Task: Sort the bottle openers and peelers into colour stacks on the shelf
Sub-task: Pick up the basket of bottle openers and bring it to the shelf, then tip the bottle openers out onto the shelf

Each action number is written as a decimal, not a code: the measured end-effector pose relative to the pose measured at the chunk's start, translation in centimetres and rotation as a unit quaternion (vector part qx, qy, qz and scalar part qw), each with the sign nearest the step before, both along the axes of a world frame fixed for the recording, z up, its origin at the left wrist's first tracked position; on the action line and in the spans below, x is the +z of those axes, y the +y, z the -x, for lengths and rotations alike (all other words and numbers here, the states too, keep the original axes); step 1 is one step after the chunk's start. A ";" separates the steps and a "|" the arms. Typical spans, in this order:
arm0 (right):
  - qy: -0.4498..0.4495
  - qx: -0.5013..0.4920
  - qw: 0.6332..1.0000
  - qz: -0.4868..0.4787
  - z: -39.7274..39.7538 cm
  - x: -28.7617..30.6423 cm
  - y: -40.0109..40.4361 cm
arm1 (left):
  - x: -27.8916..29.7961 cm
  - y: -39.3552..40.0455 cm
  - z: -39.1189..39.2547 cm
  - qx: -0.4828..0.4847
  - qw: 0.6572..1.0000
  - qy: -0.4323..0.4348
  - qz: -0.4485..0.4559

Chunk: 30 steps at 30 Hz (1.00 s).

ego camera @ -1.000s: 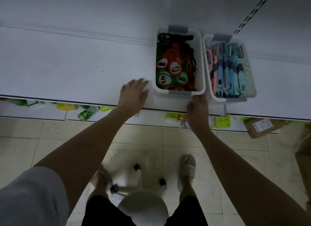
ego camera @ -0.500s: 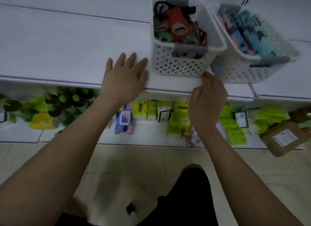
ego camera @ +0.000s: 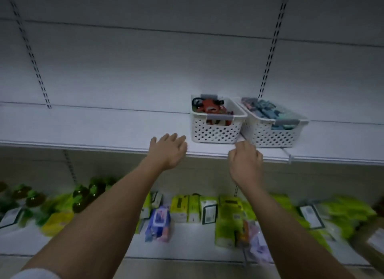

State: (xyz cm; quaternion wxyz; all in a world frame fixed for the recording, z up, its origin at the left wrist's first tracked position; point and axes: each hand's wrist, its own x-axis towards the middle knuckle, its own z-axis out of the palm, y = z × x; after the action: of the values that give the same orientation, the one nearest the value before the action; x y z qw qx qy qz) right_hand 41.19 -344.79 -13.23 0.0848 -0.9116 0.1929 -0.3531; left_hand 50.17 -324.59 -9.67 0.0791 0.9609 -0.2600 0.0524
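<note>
2 white perforated baskets sit side by side, touching, on the white shelf. The left basket holds the bottle openers, orange and dark ones showing; the right basket holds the peelers, blue, teal and pink. The left hand lies flat on the shelf edge with fingers straight, just left of the left basket and holding nothing. The right hand is at the shelf edge below the gap between the baskets, fingers curled; whether they pinch anything I cannot tell. Green packets line the lower shelf.
</note>
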 end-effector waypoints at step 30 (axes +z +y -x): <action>-0.149 0.094 0.896 -0.407 -5.2 5.9 3.9 | 5.9 -3.8 -6.1 0.032 0.838 0.277 0.470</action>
State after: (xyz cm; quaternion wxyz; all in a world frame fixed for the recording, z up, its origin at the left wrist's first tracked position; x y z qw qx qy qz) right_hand 46.36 -340.94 -7.31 0.5088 -0.7480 0.2183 -0.3658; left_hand 56.25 -328.41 -3.79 0.5878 0.7908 -0.1403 -0.0975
